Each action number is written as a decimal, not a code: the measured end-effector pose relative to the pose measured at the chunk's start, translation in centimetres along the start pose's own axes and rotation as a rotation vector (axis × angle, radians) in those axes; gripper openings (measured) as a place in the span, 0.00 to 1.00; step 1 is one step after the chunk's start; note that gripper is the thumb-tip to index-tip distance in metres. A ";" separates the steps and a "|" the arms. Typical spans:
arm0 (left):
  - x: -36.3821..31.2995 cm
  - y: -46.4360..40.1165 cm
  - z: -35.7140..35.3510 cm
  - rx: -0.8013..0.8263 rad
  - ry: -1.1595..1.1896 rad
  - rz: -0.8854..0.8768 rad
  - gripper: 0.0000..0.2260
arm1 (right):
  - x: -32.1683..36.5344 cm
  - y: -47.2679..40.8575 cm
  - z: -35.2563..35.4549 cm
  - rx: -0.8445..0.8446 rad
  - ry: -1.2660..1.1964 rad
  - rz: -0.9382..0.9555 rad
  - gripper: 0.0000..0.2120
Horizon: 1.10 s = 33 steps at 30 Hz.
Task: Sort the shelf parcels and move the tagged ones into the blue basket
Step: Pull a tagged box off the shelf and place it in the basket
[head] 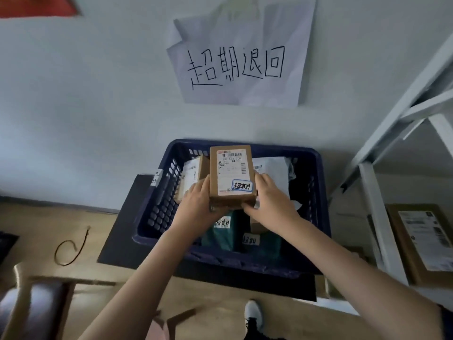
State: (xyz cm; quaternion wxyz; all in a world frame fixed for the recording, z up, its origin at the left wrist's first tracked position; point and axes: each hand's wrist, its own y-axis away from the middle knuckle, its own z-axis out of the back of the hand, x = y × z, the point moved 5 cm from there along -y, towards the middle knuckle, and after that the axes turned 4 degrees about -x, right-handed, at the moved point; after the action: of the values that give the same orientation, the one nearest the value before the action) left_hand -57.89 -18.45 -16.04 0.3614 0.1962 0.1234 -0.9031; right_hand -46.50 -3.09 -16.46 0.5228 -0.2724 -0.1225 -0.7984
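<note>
Above blue basket [157, 212] of tagged parcels, left hand [196, 204], right hand [269, 200] gripping cardboard box [231, 175]

The wall sign [239, 62] reads 超期退回; the held box's sticker [242, 185] reads 超期.

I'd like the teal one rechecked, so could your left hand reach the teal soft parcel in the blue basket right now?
Probably not yet: the left hand and right hand both hold the brown cardboard box directly above the teal soft parcel in the blue plastic basket.
</note>
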 end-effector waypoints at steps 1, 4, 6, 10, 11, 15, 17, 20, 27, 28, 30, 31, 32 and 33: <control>0.8 -1.0 -0.3 0.015 -0.008 -0.001 0.38 | -0.2 -1.0 -0.4 0.007 0.006 -0.005 0.35; 2.7 -3.7 -1.1 0.058 -0.021 -0.012 0.39 | -0.5 -3.5 -1.8 0.026 0.018 -0.023 0.36; 3.9 -5.2 -1.6 0.077 -0.023 -0.022 0.38 | -0.7 -4.9 -2.6 0.027 0.021 -0.041 0.37; 5.3 -6.9 -1.9 0.081 -0.047 -0.080 0.36 | -1.0 -6.4 -4.1 0.023 0.061 -0.075 0.38; 5.7 -7.1 -2.0 0.077 -0.046 -0.097 0.36 | -1.0 -6.3 -4.4 0.023 0.069 -0.079 0.39; 7.3 -7.8 -2.9 0.101 -0.086 -0.161 0.38 | -1.0 -5.8 -5.6 0.011 0.091 -0.090 0.42; 7.8 -8.1 -3.1 0.102 -0.102 -0.177 0.38 | -1.1 -5.7 -6.1 0.013 0.081 -0.101 0.44; 7.9 -8.2 -3.2 0.105 -0.096 -0.212 0.38 | -1.1 -5.9 -6.4 0.001 0.083 -0.125 0.44; 8.8 -8.0 -2.2 0.025 -0.070 -0.240 0.38 | -0.8 -5.4 -6.6 -0.028 0.130 -0.140 0.42; 8.8 -7.8 -2.0 0.030 -0.077 -0.235 0.39 | -0.8 -5.2 -6.5 -0.026 0.140 -0.146 0.42; 9.0 -7.7 -1.7 0.045 -0.095 -0.230 0.40 | -0.5 -5.1 -6.3 -0.024 0.155 -0.156 0.43; 9.1 -7.6 -1.5 0.056 -0.104 -0.228 0.41 | -0.4 -4.9 -6.2 -0.025 0.166 -0.160 0.43; 9.1 -7.3 -1.2 0.080 -0.116 -0.225 0.42 | -0.1 -4.8 -6.1 -0.021 0.180 -0.164 0.44; 9.2 -7.1 -1.1 0.101 -0.122 -0.223 0.44 | -0.1 -4.7 -6.0 -0.022 0.182 -0.164 0.44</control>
State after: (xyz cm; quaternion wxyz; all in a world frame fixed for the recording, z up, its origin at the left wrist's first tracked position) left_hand -68.69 -18.56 -20.49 0.2553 0.1439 0.0766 -0.9530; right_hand -52.57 -3.91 -20.98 0.4616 -0.1934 -0.0875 -0.8613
